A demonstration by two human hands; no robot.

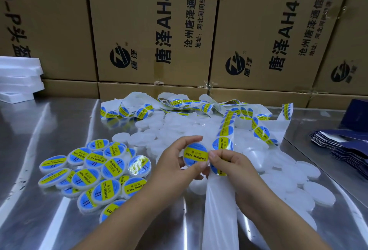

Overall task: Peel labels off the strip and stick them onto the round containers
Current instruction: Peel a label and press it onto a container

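Observation:
My left hand (175,160) grips a round white container (195,155) between thumb and fingers, its face covered by a blue and yellow "SOLDERING PASTE" label. My right hand (231,167) touches the container's right edge with its fingertips and pinches the label strip (221,146), which runs from under that hand up to the back right. Bare backing of the strip (221,210) hangs down between my forearms. Several labelled containers (93,172) lie heaped at the left. Plain white containers (288,180) are piled in the middle and at the right.
Everything lies on a shiny metal table (49,126). More coiled label strip (179,103) lies at the back. Stacked cardboard boxes (151,30) wall off the rear. White foam trays (18,78) stand at the far left, dark blue pouches (344,146) at the right.

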